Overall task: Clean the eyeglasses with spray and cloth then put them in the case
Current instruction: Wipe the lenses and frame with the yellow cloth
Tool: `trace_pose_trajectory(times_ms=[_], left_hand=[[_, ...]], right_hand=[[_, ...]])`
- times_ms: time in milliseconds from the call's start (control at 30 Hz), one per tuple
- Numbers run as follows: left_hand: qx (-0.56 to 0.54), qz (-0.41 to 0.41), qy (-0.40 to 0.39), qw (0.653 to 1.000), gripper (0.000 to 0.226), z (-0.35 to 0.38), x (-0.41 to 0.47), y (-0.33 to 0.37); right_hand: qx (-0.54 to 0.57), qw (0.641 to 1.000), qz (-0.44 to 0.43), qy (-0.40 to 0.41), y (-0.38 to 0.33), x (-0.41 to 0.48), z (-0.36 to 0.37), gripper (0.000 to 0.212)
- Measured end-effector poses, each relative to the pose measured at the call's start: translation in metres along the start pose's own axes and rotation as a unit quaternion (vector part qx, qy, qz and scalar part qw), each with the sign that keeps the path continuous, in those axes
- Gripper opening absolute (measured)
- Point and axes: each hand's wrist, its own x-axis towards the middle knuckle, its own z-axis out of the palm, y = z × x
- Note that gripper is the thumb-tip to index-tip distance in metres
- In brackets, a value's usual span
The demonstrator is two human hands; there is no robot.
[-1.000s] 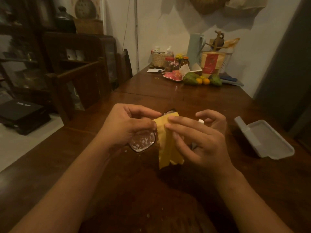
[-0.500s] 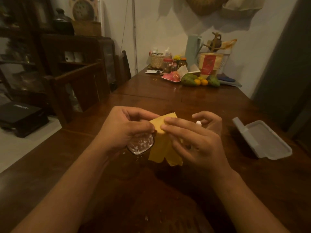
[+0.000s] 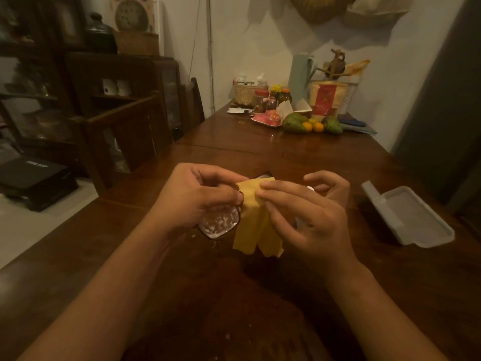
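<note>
My left hand (image 3: 195,196) grips the dark-framed eyeglasses (image 3: 220,224) above the table; the near lens is speckled with white spray droplets. A yellow cloth (image 3: 256,222) covers the other lens and hangs down, and my right hand (image 3: 304,214) pinches it there with thumb and fingers. Behind my right hand only the white tip of the spray bottle (image 3: 309,189) shows. The grey glasses case (image 3: 408,217) lies open on the table to the right, apart from both hands.
The wooden table (image 3: 260,308) stretches away to the wall. Its far end holds fruit (image 3: 309,125), jars, a basket and a pink plate. A wooden chair (image 3: 122,136) and dark cabinets stand to the left.
The cloth has bunched higher over the covered lens as my right hand's fingers shifted on it. The left hand keeps its hold on the glasses.
</note>
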Motion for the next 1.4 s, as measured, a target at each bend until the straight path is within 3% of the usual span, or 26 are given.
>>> trace_pose_trajectory(times_ms=[167, 300, 600, 733, 833, 967, 1067, 1233, 1400], left_hand=[[0.001, -0.007, 0.011, 1.000, 0.025, 0.004, 0.000, -0.001], [-0.004, 0.000, -0.011, 1.000, 0.023, 0.003, -0.001, -0.001], [-0.021, -0.014, -0.009, 1.000, 0.025, -0.001, 0.001, -0.002], [-0.020, -0.010, -0.016, 1.000, 0.025, 0.001, 0.000, -0.003], [-0.006, -0.010, -0.003, 1.000, 0.023, 0.002, 0.000, -0.003], [0.010, -0.006, -0.005, 1.000, 0.019, -0.001, -0.001, 0.000], [0.034, -0.011, 0.006, 0.999, 0.024, -0.003, 0.000, 0.001], [0.007, -0.018, 0.010, 1.000, 0.025, -0.001, 0.000, 0.002], [-0.007, -0.016, 0.007, 1.000, 0.025, 0.001, -0.001, 0.004]], right_hand=[[-0.028, 0.998, 0.062, -0.003, -0.003, -0.002, 0.001, 0.031], [-0.034, 0.999, 0.022, -0.027, -0.009, -0.003, 0.005, 0.039], [-0.042, 0.999, -0.016, -0.011, 0.008, -0.002, -0.001, 0.023], [-0.061, 0.998, 0.026, -0.016, 0.003, -0.003, 0.001, 0.036], [-0.051, 0.998, 0.010, -0.019, -0.004, -0.004, 0.004, 0.042], [-0.007, 0.997, -0.045, -0.057, 0.001, -0.004, 0.003, 0.034], [-0.019, 0.996, -0.078, -0.031, 0.009, -0.004, -0.001, 0.025], [-0.040, 0.997, -0.063, -0.003, 0.013, -0.005, -0.003, 0.022], [-0.029, 0.997, -0.057, -0.042, -0.001, -0.007, 0.005, 0.033]])
